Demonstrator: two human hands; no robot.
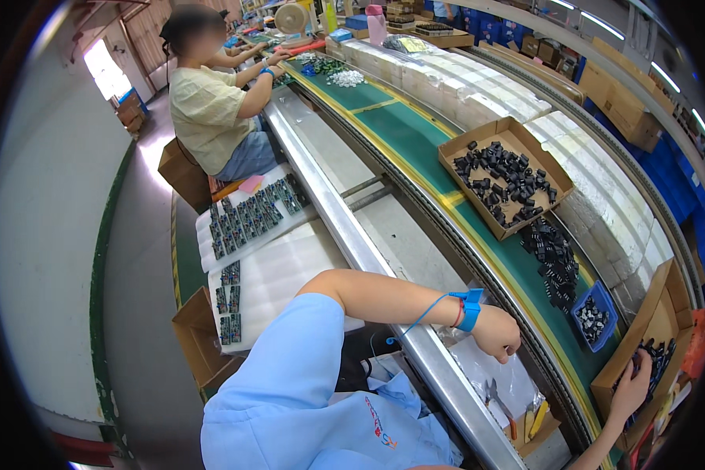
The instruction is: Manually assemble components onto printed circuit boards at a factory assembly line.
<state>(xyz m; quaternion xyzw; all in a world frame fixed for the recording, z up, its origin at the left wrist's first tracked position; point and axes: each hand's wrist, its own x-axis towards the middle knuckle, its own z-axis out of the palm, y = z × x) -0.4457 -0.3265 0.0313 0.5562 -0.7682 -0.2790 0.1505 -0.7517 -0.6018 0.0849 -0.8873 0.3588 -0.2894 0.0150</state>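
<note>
Though jumbled, small dark parts (661, 359) by right hand (633, 382)

The window (108, 69) and strip lights (604, 27) glare; edges bend into black

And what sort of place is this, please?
Probably an electronics assembly workshop: a long green conveyor belt, rows of small circuit boards on white foam sheets, and a cardboard tray of black components.
</note>
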